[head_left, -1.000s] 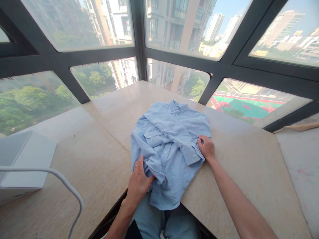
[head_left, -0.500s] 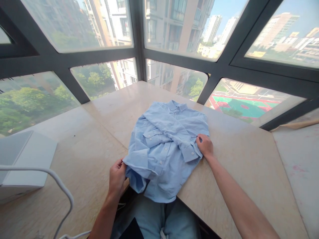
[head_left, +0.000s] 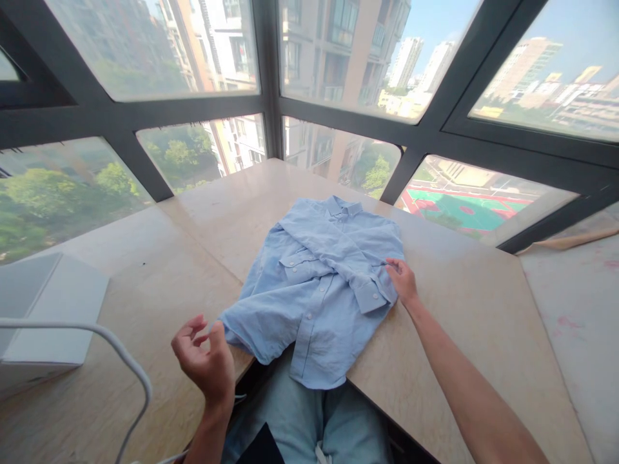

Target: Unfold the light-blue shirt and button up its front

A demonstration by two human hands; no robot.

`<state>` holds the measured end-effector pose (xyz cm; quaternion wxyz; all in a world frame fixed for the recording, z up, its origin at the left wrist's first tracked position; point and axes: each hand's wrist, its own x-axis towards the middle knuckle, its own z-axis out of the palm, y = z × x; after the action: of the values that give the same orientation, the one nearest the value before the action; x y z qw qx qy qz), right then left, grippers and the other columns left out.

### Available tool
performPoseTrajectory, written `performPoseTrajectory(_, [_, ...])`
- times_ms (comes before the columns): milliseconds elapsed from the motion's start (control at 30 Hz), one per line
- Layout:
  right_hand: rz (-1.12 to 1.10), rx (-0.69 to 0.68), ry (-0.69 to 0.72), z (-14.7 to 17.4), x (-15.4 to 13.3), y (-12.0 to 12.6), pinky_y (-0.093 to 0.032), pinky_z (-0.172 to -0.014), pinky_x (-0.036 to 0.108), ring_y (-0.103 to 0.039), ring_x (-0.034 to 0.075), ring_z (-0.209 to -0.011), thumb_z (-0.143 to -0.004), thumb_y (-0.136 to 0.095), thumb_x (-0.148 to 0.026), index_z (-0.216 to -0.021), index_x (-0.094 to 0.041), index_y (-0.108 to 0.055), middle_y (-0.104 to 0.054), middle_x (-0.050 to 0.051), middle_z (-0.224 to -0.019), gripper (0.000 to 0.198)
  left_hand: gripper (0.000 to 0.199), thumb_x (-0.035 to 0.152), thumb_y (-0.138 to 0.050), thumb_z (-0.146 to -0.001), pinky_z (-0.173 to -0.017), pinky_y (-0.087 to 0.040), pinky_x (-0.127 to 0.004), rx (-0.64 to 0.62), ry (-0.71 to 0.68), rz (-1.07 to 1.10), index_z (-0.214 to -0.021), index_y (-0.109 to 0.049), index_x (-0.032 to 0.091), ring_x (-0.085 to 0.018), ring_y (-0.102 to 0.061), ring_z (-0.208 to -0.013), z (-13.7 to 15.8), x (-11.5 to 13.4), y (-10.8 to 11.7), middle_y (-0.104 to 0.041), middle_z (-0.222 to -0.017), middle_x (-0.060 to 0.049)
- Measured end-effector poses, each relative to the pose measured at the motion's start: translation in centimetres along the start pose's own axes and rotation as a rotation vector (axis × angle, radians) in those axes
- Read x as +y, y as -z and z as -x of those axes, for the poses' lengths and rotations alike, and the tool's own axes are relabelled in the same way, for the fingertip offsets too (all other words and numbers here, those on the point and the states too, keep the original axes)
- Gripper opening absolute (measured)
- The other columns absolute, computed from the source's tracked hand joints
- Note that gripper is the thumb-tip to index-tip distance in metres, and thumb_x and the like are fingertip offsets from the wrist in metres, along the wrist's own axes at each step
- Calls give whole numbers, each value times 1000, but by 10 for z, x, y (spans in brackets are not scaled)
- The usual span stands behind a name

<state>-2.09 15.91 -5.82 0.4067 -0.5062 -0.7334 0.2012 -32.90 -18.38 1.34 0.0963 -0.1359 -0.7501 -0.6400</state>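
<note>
A light blue button-up shirt point(head_left: 329, 290) lies front up on the tabletop, its collar pointing away from me. Both sleeves are folded across the chest, with the cuffs near the middle and right side. Its lower left corner spreads out toward my left hand point(head_left: 206, 354), which is open, fingers loosely curled and apart, just beside the fabric and holding nothing. At the shirt's right edge, by one cuff, my right hand point(head_left: 403, 282) has its fingertips on or just over the cloth, thumb and fingers apart. The front hem hangs over the table's near edge.
The pale stone-look tabletop point(head_left: 159, 303) fills the window corner, dark frames point(head_left: 338, 116) behind it. At left stand a white box point(head_left: 62, 309) and a thick white cable point(head_left: 138, 377). My legs point(head_left: 300, 412) are below the near edge.
My left hand has let go of the shirt's lower left corner and moved left and down. That corner now lies flatter and further out. My right hand has loosened its pinch at the right edge.
</note>
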Motion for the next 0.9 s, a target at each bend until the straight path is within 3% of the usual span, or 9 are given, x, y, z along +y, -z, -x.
performPoseTrajectory(100, [-43, 181, 16, 25, -34, 4, -47, -98, 42, -64, 24, -104, -82, -44, -28, -97, -17, -64, -69, 13, -107, 27, 24, 21, -63, -84, -98, -47, -43, -105, -528, -80, -106, -55, 18, -23, -55, -108, 35, 11, -4, -54, -111, -9])
performPoseTrajectory(167, [-57, 220, 128, 51, -67, 4, -49, -95, 41, -64, 24, -99, -86, -42, -24, -91, -19, -62, -69, 12, -99, 21, 21, 17, -60, -87, -99, -46, -41, -323, -677, -107, -108, -59, 19, -22, -58, -106, 49, 11, -14, -58, -111, -9])
performPoseTrajectory(300, [-86, -54, 489, 107, -132, -4, -47, -91, 40, -62, 22, -100, -92, -45, -15, -92, -22, -63, -67, 9, -102, 19, 36, 28, -60, -90, -106, -40, -49, -827, -622, -333, -125, -63, 20, -32, -48, -130, 50, -9, -52, -55, -135, -13])
performPoseTrajectory(400, [-48, -317, 494, 141, -161, -18, -47, -88, 38, -58, 22, -99, -93, -49, -15, -110, -20, -61, -64, 8, -104, 21, 36, 32, -60, -90, -109, -37, -50, -1009, -536, -348, -123, -68, 20, -33, -45, -133, 36, -25, -82, -53, -137, -14])
performPoseTrajectory(500, [103, -468, 366, 156, -167, -38, -46, -83, 40, -55, 26, -96, -87, -66, -28, -118, -19, -59, -61, 10, -105, 34, 23, 31, -57, -91, -106, -39, -48, -1057, -529, -287, -101, -77, 22, -29, -53, -118, 21, -30, -103, -61, -122, -12])
performPoseTrajectory(600, [215, -453, 274, 149, -160, -55, -41, -83, 41, -53, 27, -96, -86, -69, -35, -109, -21, -62, -59, 9, -104, 28, 23, 30, -56, -90, -101, -40, -47, -1107, -580, -254, -83, -76, 20, -29, -56, -111, 7, -27, -121, -63, -116, -12])
performPoseTrajectory(733, [279, -417, 268, 119, -150, -69, -37, -85, 39, -51, 27, -102, -91, -65, -38, -109, -22, -63, -59, 8, -106, 25, 21, 25, -53, -88, -97, -39, -44, -1108, -605, -260, -79, -70, 16, -27, -55, -106, -2, -22, -153, -64, -111, -13])
performPoseTrajectory(900, [339, -404, 241, 93, -146, -76, -35, -84, 35, -51, 23, -101, -97, -56, -27, -102, -21, -66, -60, 6, -102, 13, 18, 26, -56, -85, -92, -42, -38, -1064, -554, -219, -76, -66, 14, -25, -57, -98, -5, -21, -182, -65, -99, -12])
